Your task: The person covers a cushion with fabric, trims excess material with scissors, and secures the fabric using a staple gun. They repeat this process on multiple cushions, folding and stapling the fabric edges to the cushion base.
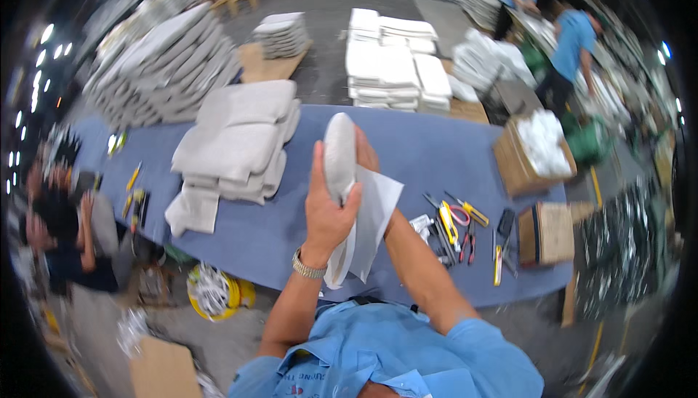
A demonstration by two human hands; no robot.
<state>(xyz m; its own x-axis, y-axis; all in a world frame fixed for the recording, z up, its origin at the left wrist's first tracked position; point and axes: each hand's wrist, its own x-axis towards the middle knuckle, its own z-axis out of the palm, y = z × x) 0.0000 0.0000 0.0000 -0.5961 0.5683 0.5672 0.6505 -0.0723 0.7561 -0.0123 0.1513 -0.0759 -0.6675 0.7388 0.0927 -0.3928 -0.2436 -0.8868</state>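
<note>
In the head view, your left hand [331,212] has its fingers around a pale cushion [339,147], held over the blue table [451,143]; your right hand [366,151] is behind it, its finger closure hidden. A white sheet [378,198] partly covers your right wrist. Folded gray pads [225,136] lie left; a yellow cutter [448,225] and cardboard box [547,234] right.

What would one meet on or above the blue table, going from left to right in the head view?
Small yellow tool, stack of grey pads, held grey padded piece, yellow utility knife, red-handled pliers, closed cardboard box.
</note>
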